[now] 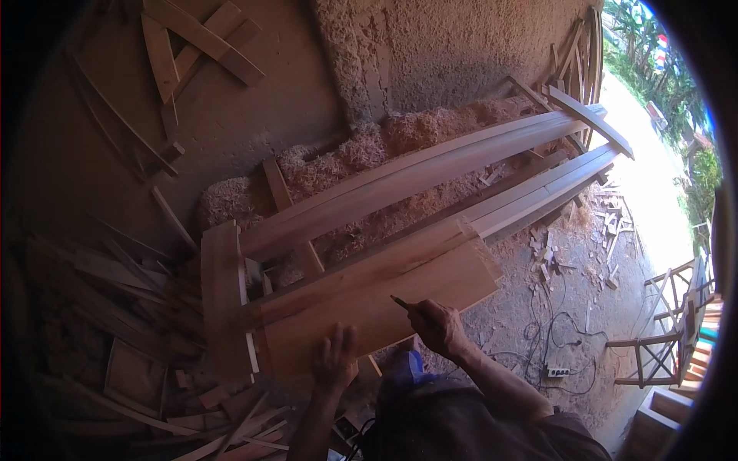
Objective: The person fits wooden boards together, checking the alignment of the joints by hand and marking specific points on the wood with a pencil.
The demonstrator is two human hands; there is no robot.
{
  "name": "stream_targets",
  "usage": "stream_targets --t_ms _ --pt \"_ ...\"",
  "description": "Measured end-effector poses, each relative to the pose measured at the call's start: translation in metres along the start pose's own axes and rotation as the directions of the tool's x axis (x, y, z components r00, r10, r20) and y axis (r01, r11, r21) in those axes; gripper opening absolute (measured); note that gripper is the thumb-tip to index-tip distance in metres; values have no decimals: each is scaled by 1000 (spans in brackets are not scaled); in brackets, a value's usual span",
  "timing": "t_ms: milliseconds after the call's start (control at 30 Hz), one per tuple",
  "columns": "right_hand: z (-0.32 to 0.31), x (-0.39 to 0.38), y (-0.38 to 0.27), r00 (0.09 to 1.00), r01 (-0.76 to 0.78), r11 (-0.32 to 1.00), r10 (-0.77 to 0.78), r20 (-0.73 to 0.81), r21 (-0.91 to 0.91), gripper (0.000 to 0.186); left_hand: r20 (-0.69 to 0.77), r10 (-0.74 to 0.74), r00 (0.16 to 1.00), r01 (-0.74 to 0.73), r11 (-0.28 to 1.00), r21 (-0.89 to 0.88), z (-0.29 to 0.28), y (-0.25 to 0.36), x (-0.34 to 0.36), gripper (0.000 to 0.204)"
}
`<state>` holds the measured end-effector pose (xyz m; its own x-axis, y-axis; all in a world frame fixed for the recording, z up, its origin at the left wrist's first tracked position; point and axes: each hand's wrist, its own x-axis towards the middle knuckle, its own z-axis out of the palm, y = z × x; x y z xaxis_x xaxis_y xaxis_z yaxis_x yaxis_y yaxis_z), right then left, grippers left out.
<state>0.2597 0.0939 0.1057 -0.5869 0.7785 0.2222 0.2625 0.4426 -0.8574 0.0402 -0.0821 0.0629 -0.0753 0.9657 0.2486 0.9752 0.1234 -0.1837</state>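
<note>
1. Past the right end of the wide board (pixel 361 307), open room over the floor (pixel 500 326), littered with wood scraps (pixel 547 257) (plus a white power strip (pixel 559 373)).
2. At the left end, tighter room, hemmed in by a crosswise plank (pixel 221 300) and heaped timber (pixel 131 280).
3. Wide board directly ahead of both hands, near edge closest.
4. Right hand (pixel 436 326) pinched around a slim pencil (pixel 399 302), tip angled forward-left above the board.
5. Left hand (pixel 336 359) loose, fingers spread, blurred; cannot tell whether touching the board.
</note>
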Motion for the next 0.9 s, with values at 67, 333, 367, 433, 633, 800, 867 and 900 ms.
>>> stream_targets --t_ms 67,333,367,433,633,800,867,900 --pt "3 3 1 1000 19 999 -19 2 -37 12 25 -15 1000 15 999 -31 4 0 -3 74" --pt "13 9 11 997 19 999 -16 74 -41 11 74 -33 997 35 999 -29 12 0 -7 74" --pt "12 10 10 999 10 998 -7 54 -57 10 81 -31 996 33 999 -24 12 0 -7 74" --pt "6 14 5 1000 -5 996 6 14 -86 11 76 -29 997 30 999 -11 5 -1 -3 73" --pt "-23 4 -4 969 -132 983 102 -225 -124 11 58 -15 998 17 999 -32 -6 -3 7 71" --pt "-58 13 -39 939 31 994 -66 -339 -107 18 145 -7 989 29 988 -154 -46 -16 34 73" --pt "-71 12 -32 910 52 988 -106 -401 -144 23 161 12 987 20 980 -196 -60 -29 47 76" --pt "-76 11 -28 894 37 985 -108 -435 -167 23 169 19 985 18 977 -215 -67 -35 53 77"
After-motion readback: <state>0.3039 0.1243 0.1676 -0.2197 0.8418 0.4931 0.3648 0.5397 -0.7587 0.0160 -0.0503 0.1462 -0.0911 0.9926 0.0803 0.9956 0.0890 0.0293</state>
